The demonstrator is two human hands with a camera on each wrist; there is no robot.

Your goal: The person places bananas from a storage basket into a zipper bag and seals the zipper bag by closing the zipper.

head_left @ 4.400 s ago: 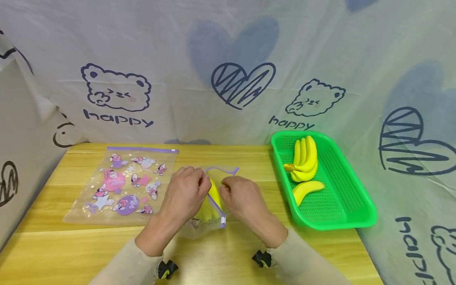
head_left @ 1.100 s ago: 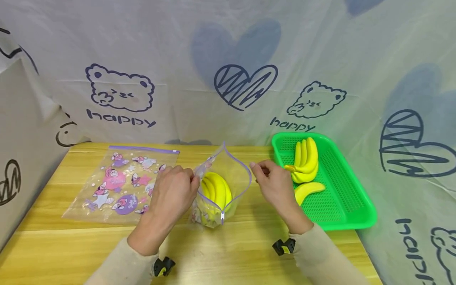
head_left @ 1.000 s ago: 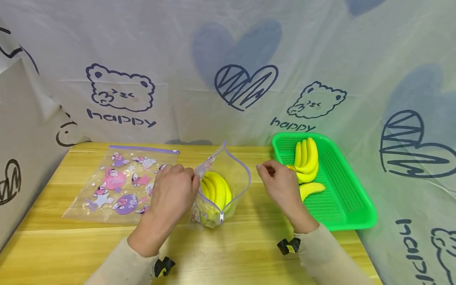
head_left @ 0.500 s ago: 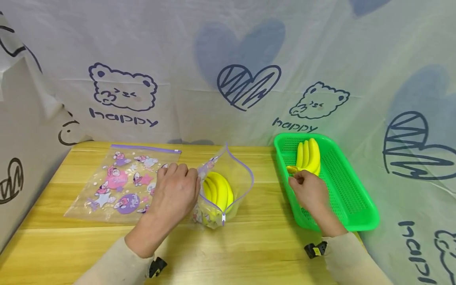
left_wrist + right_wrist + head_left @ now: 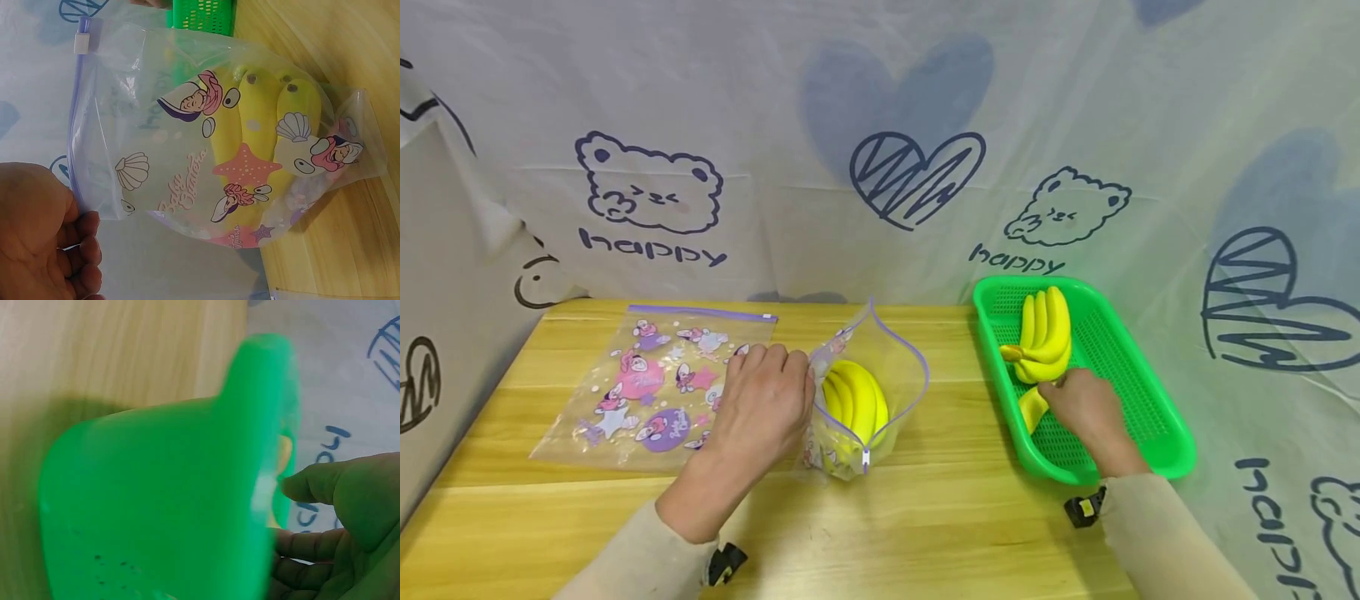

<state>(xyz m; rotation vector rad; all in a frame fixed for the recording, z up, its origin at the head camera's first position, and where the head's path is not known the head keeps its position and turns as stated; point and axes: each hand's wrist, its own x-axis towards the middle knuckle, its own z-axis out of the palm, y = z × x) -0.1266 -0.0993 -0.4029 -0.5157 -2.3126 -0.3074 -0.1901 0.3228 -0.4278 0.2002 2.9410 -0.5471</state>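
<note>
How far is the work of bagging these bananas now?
Done: one banana bunch sits inside the open zip bag. In hand: the left hand pinches the bag's edge; the right hand reaches to the single banana in the green basket. Probably left: that banana, the basket's bunch, and zipping; the flat bag looks unfilled.

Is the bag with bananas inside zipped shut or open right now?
Open: the bag gapes, its purple zip edges apart, bananas showing between; the left hand holds one side.

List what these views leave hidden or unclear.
Head: the right hand covers part of the loose banana; whether it grips is unclear.
Left wrist: the frame's edge cuts off part of the left hand.
Right wrist: the green basket hides most of the fruit inside.
</note>
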